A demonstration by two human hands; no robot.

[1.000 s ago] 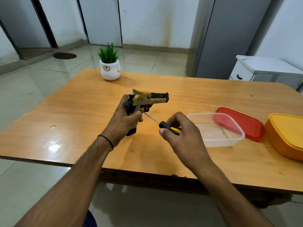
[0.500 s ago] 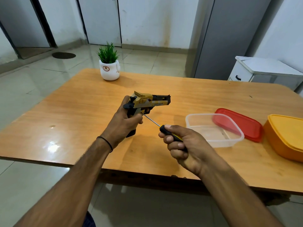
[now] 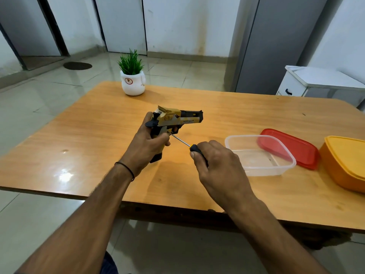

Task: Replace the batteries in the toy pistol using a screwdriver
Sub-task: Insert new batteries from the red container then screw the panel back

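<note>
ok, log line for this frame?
left hand: grips pistol | right hand: grips screwdriver | tip: against pistol | tub: open

Glossy wooden table (image 3: 227, 107), clear plastic container (image 3: 276, 171), shiny metal screwdriver (image 3: 180, 141) shaft

The toy pistol (image 3: 177, 120) is held over the table (image 3: 88, 139) by the left grip (image 3: 147, 149), barrel toward three o'clock. The screwdriver (image 3: 194, 147) is clasped by the right grip (image 3: 219, 167), its tip set against the pistol's handle. A clear container (image 3: 266, 172) is seen at three o'clock.
</note>
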